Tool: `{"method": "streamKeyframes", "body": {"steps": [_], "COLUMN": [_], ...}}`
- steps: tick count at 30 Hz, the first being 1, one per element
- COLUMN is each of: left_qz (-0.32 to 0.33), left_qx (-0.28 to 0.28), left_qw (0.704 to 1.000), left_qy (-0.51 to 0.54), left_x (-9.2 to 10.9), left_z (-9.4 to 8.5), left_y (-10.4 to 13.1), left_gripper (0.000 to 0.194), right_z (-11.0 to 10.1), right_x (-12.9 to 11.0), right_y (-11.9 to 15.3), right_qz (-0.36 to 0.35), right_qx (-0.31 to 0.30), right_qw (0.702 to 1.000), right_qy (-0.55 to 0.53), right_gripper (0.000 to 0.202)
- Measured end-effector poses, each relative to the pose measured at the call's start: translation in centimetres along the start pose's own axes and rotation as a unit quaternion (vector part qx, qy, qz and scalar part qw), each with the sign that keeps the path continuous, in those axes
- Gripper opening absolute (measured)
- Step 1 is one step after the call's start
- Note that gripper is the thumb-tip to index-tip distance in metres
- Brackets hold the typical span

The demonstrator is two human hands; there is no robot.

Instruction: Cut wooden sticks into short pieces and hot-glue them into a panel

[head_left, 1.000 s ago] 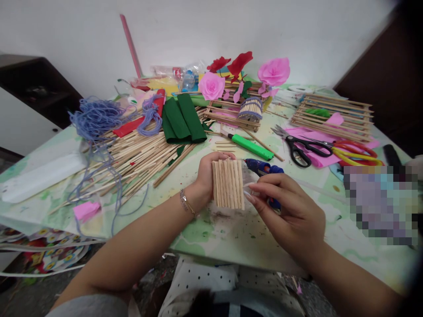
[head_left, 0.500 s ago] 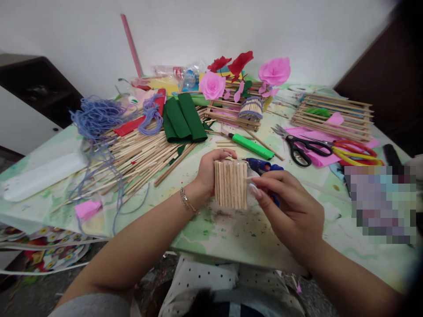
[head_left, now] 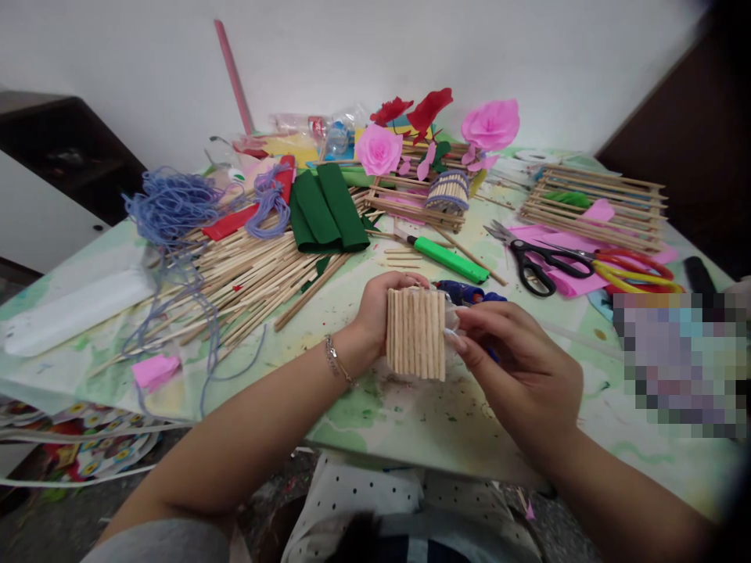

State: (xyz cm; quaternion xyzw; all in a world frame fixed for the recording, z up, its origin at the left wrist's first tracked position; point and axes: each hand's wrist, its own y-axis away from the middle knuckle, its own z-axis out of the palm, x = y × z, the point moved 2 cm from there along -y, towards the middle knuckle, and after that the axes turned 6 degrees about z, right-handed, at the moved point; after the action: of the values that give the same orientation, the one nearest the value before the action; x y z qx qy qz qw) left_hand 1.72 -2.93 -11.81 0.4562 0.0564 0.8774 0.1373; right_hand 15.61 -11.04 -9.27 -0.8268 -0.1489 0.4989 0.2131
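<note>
Head view (sole view): L hand (head_left: 374,311) is closed on the stick-faced piece (head_left: 415,335), its fingers over the upper L edge & partly hidden behind; the piece stands approx. upright just R of the L palm, apparently held off the tablecloth (head_left: 375,414). R hand (head_left: 525,363) is at the opp. edge, thumb & forefinger close together; whether a thin stick is pinched b/w them can't be told. Clear plastic (head_left: 451,319) shows at that edge, by the R fingertips. Handling (judged): prob. light; sticks stiff along their length, but the face may flex or part at the seams b/w them, esp. if only thin plastic lies behind. Ridged wood, so little slip expected; edge sticks prob. the most fragile. Best hold: L hand broad round the side, pressure spread, w/ R fingertips light on the outer edge; hard squeezing might dent the plastic. Surroundings: glue gun (head_left: 461,292) just beyond the R fingertips, partly hidden, nozzle poss. hot, so knuckles best kept clear; short sticks (head_left: 402,258) beyond the L fingers; green cutter (head_left: 450,258) beyond both hands; black-handled scissors (head_left: 537,266) beyond the R hand, well apart; stick pile (head_left: 252,274) beyond & L of the L hand.
</note>
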Motion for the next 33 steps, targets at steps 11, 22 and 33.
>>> {"method": "streamKeyframes", "body": {"steps": [11,22,33], "left_qz": [0.002,0.008,0.012], "left_qx": [0.012,0.058,0.059], "left_qw": [1.0,0.998,0.996], "left_qy": [0.001,-0.033,-0.061], "left_x": [-0.2,-0.2,-0.3], "left_z": [-0.2,0.2,0.2], "left_y": [0.0,0.7,1.0], "left_gripper": [0.008,0.01,0.01], "right_z": [0.1,0.5,0.6], "right_x": [0.1,0.5,0.3], "right_y": [0.3,0.3,0.4], "right_qz": [-0.032,-0.018,-0.01], "right_qx": [0.007,0.018,0.024], "right_qw": [0.999,0.999,0.999], "right_qy": [-0.002,-0.021,-0.019], "right_gripper": [0.032,0.032,0.027]}}
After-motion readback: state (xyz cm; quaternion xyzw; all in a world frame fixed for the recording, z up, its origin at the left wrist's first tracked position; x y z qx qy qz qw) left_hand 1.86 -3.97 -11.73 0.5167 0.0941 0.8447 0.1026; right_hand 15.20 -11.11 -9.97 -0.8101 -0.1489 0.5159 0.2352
